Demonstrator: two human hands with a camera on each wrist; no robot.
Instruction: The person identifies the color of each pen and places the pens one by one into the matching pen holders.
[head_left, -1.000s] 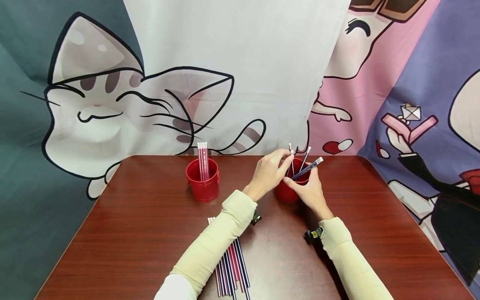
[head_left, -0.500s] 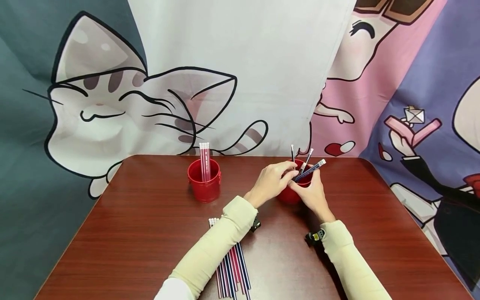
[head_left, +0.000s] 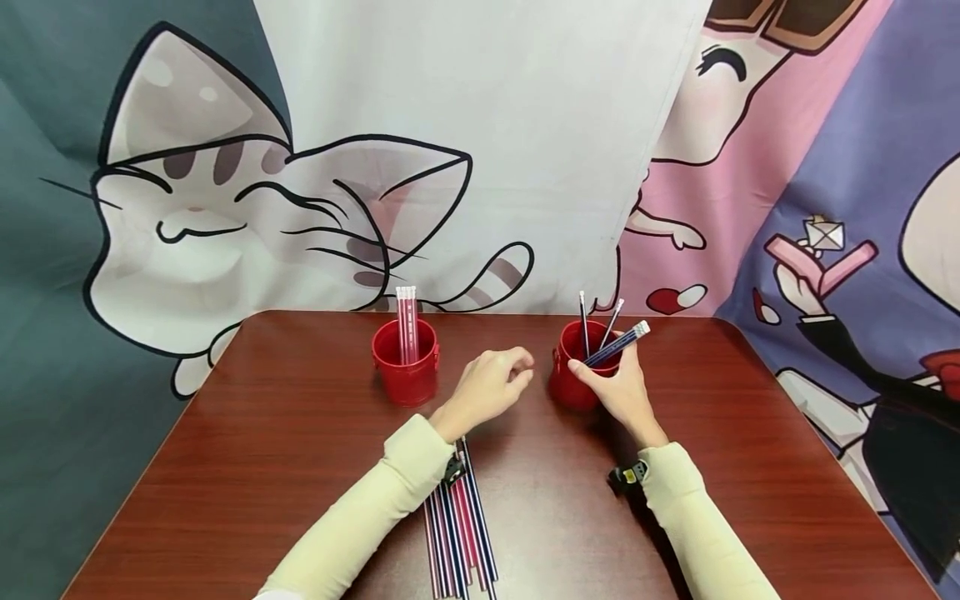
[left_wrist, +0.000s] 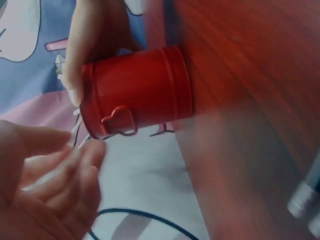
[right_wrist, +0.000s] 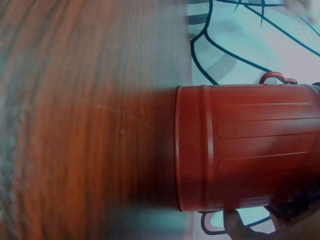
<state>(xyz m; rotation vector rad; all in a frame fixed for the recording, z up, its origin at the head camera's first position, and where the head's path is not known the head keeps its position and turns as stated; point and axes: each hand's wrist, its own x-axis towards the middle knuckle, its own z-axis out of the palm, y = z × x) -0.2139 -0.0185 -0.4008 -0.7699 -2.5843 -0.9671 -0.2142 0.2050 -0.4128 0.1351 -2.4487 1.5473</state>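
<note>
In the head view my right hand [head_left: 624, 390] grips the rim of the right red bucket [head_left: 573, 387], thumb at the front. Several dark blue pencils [head_left: 617, 344] with white eraser ends lean inside it. My left hand [head_left: 487, 387] is in the air left of that bucket, fingers loosely bent with nothing between them. The left wrist view shows the bucket's wire handle [left_wrist: 120, 120] beside the left fingers [left_wrist: 90, 155]. In the right wrist view the bucket wall [right_wrist: 260, 145] fills the right side. Beneath the left wrist lie several mixed pink and dark blue pencils [head_left: 461, 533].
A second red bucket [head_left: 408, 383] stands to the left, holding several pink pencils [head_left: 407, 325] upright. Both buckets are near the far edge of the brown wooden table [head_left: 247, 467]. A cartoon-printed cloth [head_left: 555, 125] hangs behind the table.
My left hand has let go of a dark pencil in the right bucket and drawn back to the left, toward the pencil pile. The right hand stays on the bucket.
</note>
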